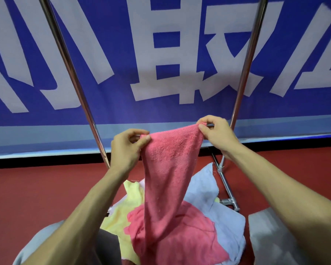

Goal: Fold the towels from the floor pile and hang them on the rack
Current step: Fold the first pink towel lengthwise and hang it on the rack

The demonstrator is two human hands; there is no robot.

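Left hand: the left hand pinches one top corner of the pink towel, thumb over curled fingers.
Right hand: the right hand pinches the other top corner, slightly higher.
Pink towel: hangs between both hands, lower end reaching the floor pile.
Pile: yellow, pink and pale blue towels on the red floor.
Rack: metal rack poles rise behind, before a blue banner.

Nubbly terry-cloth pink towel, shiny polished metal rack poles, matt red floor.
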